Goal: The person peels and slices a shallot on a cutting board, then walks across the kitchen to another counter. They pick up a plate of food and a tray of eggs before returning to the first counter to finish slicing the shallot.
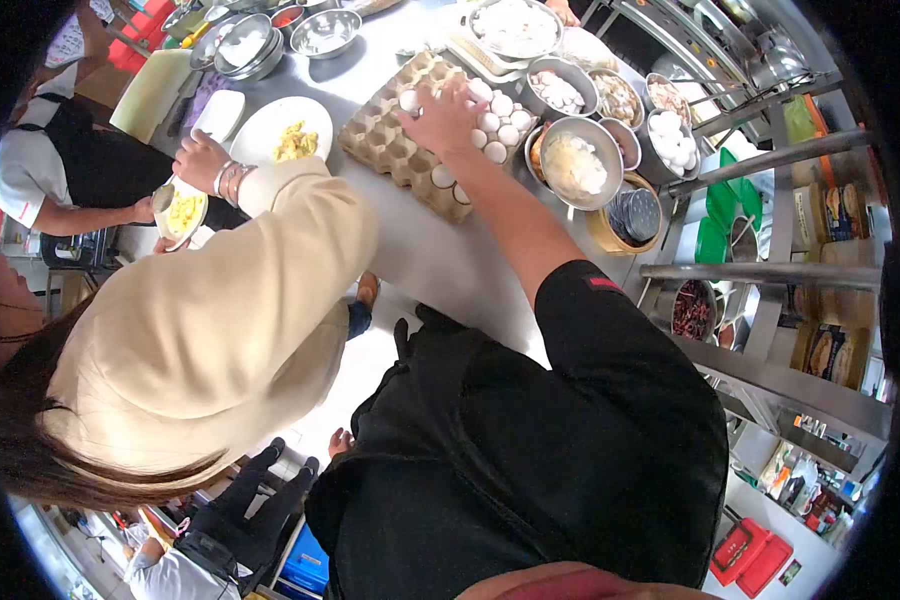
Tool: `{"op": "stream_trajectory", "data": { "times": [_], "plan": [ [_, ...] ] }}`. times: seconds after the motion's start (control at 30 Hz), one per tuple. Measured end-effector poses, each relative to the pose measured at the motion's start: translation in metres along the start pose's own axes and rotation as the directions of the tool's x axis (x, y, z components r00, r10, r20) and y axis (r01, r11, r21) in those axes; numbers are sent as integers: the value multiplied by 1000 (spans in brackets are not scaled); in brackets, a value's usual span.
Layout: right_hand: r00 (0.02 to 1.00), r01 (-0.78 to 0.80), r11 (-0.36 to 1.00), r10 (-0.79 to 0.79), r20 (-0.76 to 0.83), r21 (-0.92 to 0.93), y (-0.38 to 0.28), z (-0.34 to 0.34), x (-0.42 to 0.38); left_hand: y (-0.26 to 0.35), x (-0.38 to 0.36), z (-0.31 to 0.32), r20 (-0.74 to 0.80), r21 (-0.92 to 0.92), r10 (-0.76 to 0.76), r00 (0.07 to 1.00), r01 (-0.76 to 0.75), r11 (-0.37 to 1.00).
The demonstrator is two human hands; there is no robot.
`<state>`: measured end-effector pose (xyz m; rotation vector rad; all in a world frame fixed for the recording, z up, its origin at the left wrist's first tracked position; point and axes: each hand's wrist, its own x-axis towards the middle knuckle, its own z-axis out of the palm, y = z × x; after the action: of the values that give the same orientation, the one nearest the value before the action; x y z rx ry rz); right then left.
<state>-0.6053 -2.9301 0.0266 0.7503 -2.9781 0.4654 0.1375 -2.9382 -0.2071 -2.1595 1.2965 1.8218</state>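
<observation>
Right hand point(445, 118) spreads over eggs point(490, 122) in a carton tray point(378, 128)

The fingers stand apart; whether they grip an egg, I cannot tell. The left hand point(341, 441) hangs low, its grip unclear. The tray lies on the metal bench point(425, 245), between a white plate point(253, 128) with yellow food point(295, 143) and a pan point(554, 160).

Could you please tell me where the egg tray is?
In the head view, the egg tray lies on the metal table at upper centre, beneath the right hand, between the round white plate on its left and the metal bowls on its right.
</observation>
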Motion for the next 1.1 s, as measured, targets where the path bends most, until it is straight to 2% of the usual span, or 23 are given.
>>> {"op": "stream_trajectory", "data": {
  "times": [0.1,0.17,0.2,0.23,0.33,0.4,0.5,0.57,0.63,0.8,0.9,0.93,0.97,1.0,1.03,1.07,1.1],
  "plan": [
    [987,109,994,-107,-123,10,0,12,-22,11,-7,3,-11,-55,-60,998,59,997],
    [983,151,988,-149,-108,13,1,6,-46,-6,-10,3,-39,-124,75,996,-79,989],
    [980,175,984,-173,-95,16,7,1,-62,15,-27,6,-30,-20,96,995,-97,995],
    [974,202,979,-200,-108,6,14,-4,-78,32,-44,16,-84,49,88,993,-84,995],
    [944,312,950,-313,-104,-24,29,-25,-96,26,-49,9,-38,42,108,993,-107,993],
    [908,280,935,-332,-254,-219,38,-10,-87,-5,-26,0,-14,-52,138,990,-138,989],
    [930,258,944,-300,-211,-207,45,-4,-66,-12,-17,-9,8,6,89,996,-89,996],
    [925,285,944,-316,-211,-166,41,0,-56,-15,-12,-9,-45,82,61,997,-57,995],
    [932,291,948,-311,-184,-128,32,-2,-44,-11,-11,-10,-61,71,55,997,-51,996],
    [922,315,949,-310,-230,-17,20,-6,-33,-3,-33,0,-89,4,24,996,-24,1000],
    [917,341,939,-322,-235,43,17,-4,-30,-5,-45,5,-113,8,82,990,-82,997],
    [886,337,941,-314,-342,8,16,-3,-32,-3,-50,8,-122,23,125,985,-123,992],
    [893,322,947,-297,-337,17,27,-2,-31,-4,-54,10,-120,42,172,978,-168,985],
    [899,309,951,-282,-334,28,39,0,-26,-4,-56,12,-128,-2,96,987,-97,995],
    [901,305,951,-274,-336,44,48,1,-18,-9,-48,7,-80,-11,90,993,-91,996],
    [890,329,942,-287,-354,63,60,-2,-10,-43,-19,-1,-65,-31,87,994,-89,996],
    [873,312,939,-224,-432,144,68,-8,-3,-68,3,-6,-51,-51,83,995,-86,995]
  ]
}}
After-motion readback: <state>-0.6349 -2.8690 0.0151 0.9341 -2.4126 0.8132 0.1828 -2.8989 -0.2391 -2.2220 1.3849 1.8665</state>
